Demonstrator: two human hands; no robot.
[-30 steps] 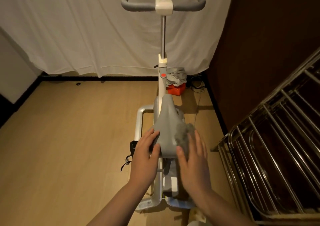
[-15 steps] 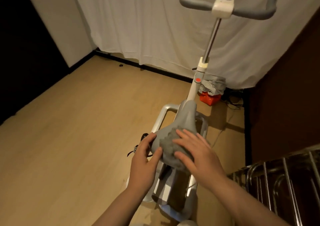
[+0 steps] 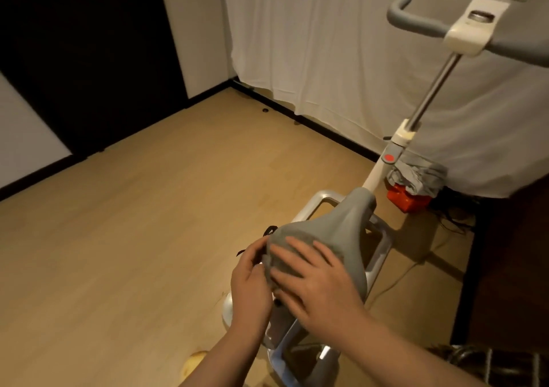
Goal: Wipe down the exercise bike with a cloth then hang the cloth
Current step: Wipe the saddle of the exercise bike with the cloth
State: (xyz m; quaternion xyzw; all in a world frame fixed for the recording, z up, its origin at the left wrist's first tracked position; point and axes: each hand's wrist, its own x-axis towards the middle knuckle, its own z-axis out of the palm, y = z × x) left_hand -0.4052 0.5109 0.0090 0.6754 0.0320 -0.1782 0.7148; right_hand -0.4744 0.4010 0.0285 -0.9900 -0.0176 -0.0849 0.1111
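1. Two bare hands work at the wide rear of the grey saddle point(image 3: 341, 232) of the exercise bike point(image 3: 383, 172), which stands on a light wooden floor point(image 3: 133, 223).
2. Pressed flat, the right hand point(image 3: 315, 282) lies with its fingers straight and spread over a grey cloth point(image 3: 280, 263) on the saddle's rear left part.
3. At the saddle's left edge, the left hand point(image 3: 249, 282) has its fingers curled in, pinching the rim or the cloth edge there; which of the two cannot be told, since cloth and saddle are nearly the same grey.
4. Most of the cloth is hidden beneath the right hand, and only a crumpled patch shows between the two hands.
5. Ahead, the saddle's narrow nose points toward a white post carrying a red button point(image 3: 388, 157), and a metal tube rises to the grey handlebar point(image 3: 416, 21).
6. Behind the post, a grey bundle of fabric point(image 3: 419, 175) sits on a red box point(image 3: 407, 199) against a white curtain point(image 3: 326, 59).
7. Near the bottom right corner, part of a metal rack point(image 3: 490, 363) shows.
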